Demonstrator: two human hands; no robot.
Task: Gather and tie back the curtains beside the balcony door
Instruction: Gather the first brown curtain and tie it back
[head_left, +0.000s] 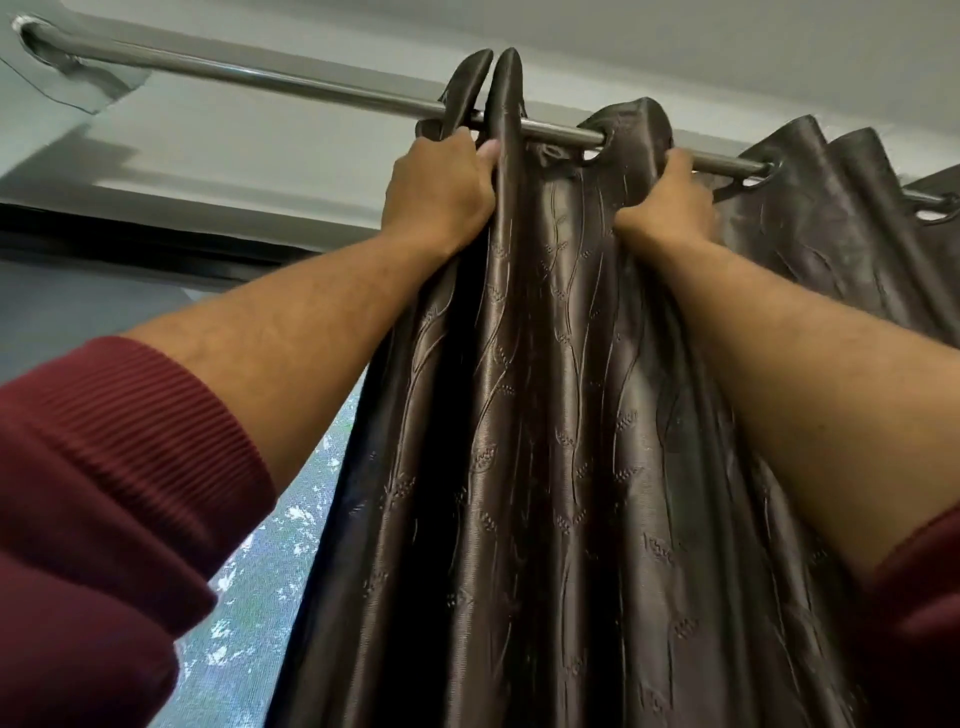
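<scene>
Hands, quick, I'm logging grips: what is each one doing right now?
Left hand: grips the leading folds of the dark brown embossed satin curtain under the metal rod.
Right hand: grips a fold further along.

I reach both arms up and forward, forearms bare, dark red sleeves pushed back toward my elbows. My left hand (439, 189) is raised high, its back toward me, fingers curled tight in a grip. My right hand (670, 200) is just as high, to its right, fingers likewise clenched.
</scene>
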